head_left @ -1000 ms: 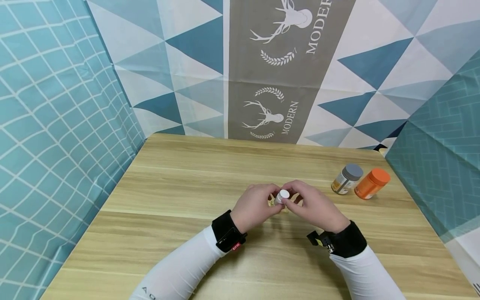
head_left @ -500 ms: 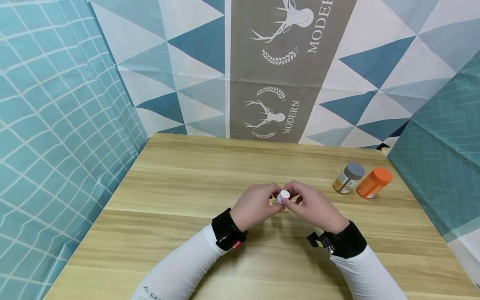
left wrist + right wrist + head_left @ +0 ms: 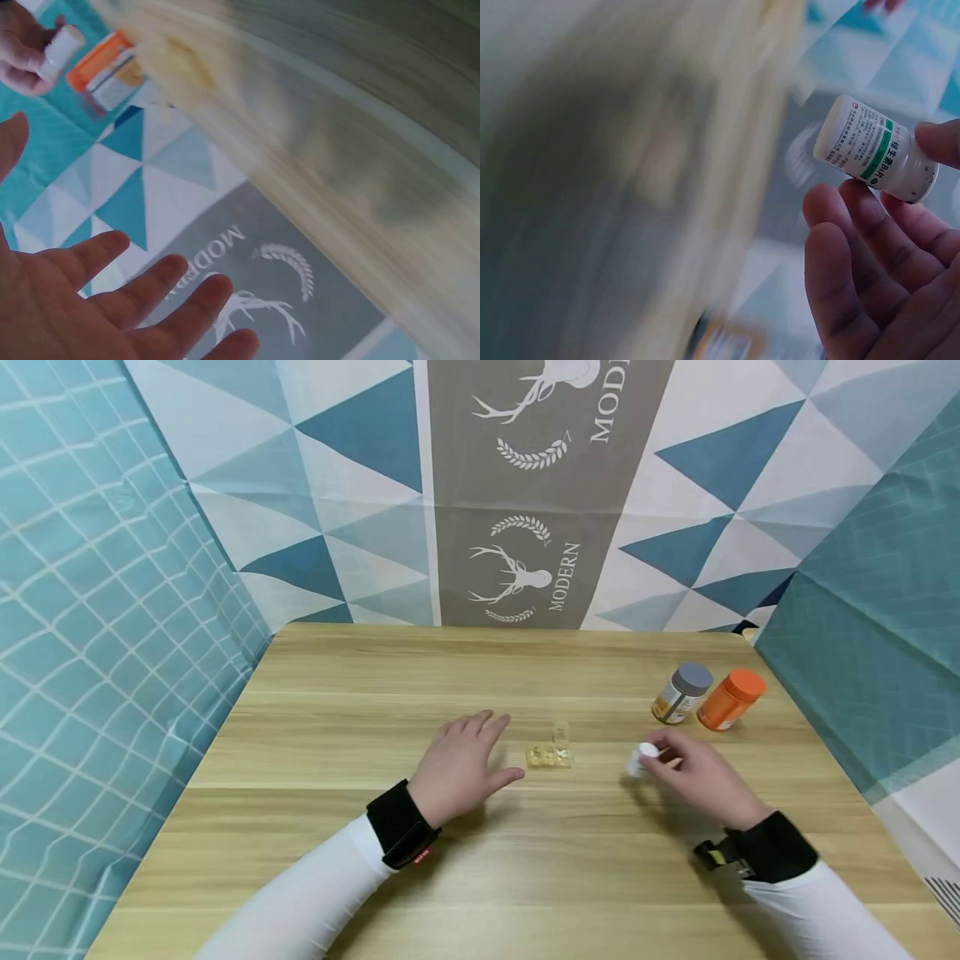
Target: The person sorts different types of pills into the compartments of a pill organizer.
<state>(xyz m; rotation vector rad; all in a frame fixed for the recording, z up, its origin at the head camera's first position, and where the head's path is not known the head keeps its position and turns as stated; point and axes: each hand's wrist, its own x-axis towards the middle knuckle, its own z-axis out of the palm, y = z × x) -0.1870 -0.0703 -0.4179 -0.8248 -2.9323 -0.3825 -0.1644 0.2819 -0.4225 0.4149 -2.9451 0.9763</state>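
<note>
My right hand [image 3: 701, 777] pinches a small white pill bottle [image 3: 868, 148] around its cap end, thumb against fingers. The bottle has a printed label with a green band. It is held over the table, right of a small see-through yellow pill box [image 3: 549, 757]. One lid [image 3: 561, 732] of the box stands open at its right end, and small pieces show inside. My left hand [image 3: 457, 768] hovers to the left of the box, fingers spread and holding nothing; the left wrist view shows its fingers [image 3: 161, 277] apart.
Two larger bottles stand at the back right, one with a grey cap [image 3: 678, 695] and one orange [image 3: 731, 700]. The wooden table [image 3: 390, 693] meets a patterned cloth [image 3: 510, 510] behind and tiled-print cloths at the sides.
My hands have parted. The right has carried the white bottle to the right; the left has moved left and opened, letting go of the bottle. The pill box now shows fully.
</note>
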